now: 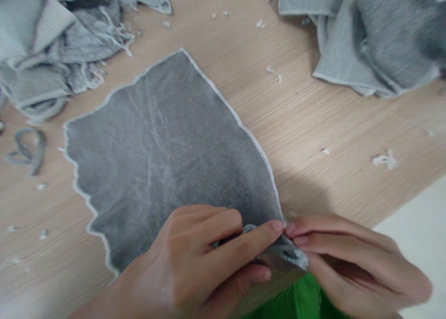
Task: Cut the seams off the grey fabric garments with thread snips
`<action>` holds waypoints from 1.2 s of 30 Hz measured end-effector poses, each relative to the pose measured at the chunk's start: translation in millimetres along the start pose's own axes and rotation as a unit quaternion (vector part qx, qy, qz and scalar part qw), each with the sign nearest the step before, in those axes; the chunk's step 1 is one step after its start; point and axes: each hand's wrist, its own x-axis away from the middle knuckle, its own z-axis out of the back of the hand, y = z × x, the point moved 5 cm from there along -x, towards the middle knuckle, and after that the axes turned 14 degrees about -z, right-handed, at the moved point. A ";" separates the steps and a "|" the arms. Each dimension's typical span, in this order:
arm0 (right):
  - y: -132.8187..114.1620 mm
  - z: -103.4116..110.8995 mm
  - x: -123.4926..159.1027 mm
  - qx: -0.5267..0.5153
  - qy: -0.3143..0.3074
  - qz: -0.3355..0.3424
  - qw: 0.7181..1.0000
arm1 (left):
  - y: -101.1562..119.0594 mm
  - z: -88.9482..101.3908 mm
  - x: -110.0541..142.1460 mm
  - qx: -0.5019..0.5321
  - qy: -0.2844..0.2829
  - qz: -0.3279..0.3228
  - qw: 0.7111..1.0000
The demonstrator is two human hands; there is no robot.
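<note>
Two hands work one corner: our left hand (195, 263) pinches the grey fabric panel (167, 161), spread beyond our fingertips; our right hand (351, 263) closes on the same corner, fingertips (291, 229) meeting the left's.

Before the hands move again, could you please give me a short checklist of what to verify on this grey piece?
1. Both hands on the same corner: ok. The left hand and right hand pinch the near corner of the grey piece.
2. Piece lying flat: ok, apart from faint creases and the lifted corner.
3. White edge stitching unbroken: ok along the sides in view; under the hands, cannot tell.
4. Piece apart from the fabric piles: ok. The left pile and right pile do not touch it.
5. Table free of scraps: not ok. White thread bits are scattered about.
</note>
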 end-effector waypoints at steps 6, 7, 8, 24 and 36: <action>6.1 -9.5 2.0 -0.083 0.013 -0.041 0.996 | 6.2 4.8 -1.7 -0.053 0.010 -0.015 0.998; 7.5 -10.5 3.0 -0.086 0.012 -0.043 0.995 | 6.8 5.4 -1.9 -0.053 0.011 -0.016 0.998; 8.6 -11.1 4.0 -0.084 0.014 -0.041 0.996 | 7.2 5.6 -2.0 -0.050 0.011 -0.018 0.999; 3.9 -14.0 8.1 -0.075 0.028 0.054 0.995 | 11.3 19.9 -5.3 0.025 0.113 -0.024 0.993; -2.5 -10.9 3.2 -0.054 0.020 0.081 0.995 | 13.6 8.1 -5.5 -0.022 0.056 -0.021 0.998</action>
